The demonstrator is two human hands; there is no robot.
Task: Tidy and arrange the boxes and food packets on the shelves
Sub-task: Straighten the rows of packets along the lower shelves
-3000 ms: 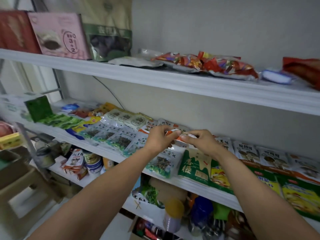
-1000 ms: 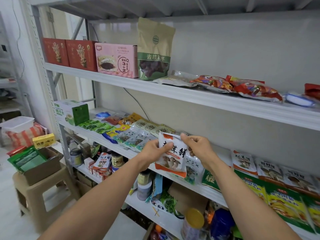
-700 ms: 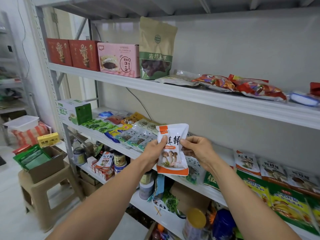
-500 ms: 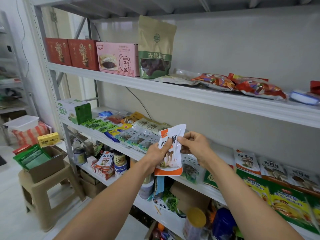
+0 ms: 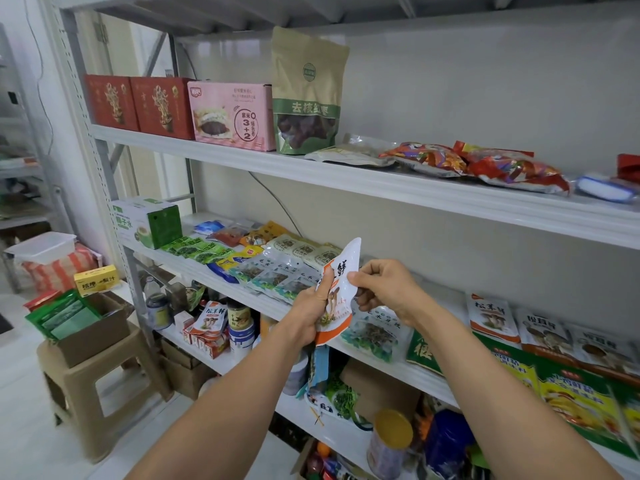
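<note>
Both hands hold a white plastic food packet with an orange bottom band and a mushroom picture [image 5: 341, 289] in front of the white metal middle shelf [image 5: 194, 268], clear of the goods lying there. The left hand [image 5: 308, 315] grips the packet's lower half, thumb laid up its front and fingers wrapped behind. The right hand [image 5: 381, 289] pinches the packet's right edge between thumb and curled fingers. The packet stands roughly upright, bent and turned partly edge-on, so only part of its black lettering shows.

Just behind and below it, flat clear packets with dark green contents [image 5: 277, 277] lie in overlapping rows on the middle shelf, with a green and white carton [image 5: 145, 223] at the far left end. Further right on the same shelf lie more white and orange mushroom packets [image 5: 491, 317].

On the white upper shelf [image 5: 346, 181] stand two dark red boxes [image 5: 138, 103], a pink cardboard box [image 5: 232, 116] and a tall tan and green pouch [image 5: 308, 91], all side by side. To their right lie shiny red sweet bags [image 5: 485, 164].

A beige plastic stool [image 5: 90, 382] at lower left carries a brown cardboard box [image 5: 93, 336] with green packets in it
</note>
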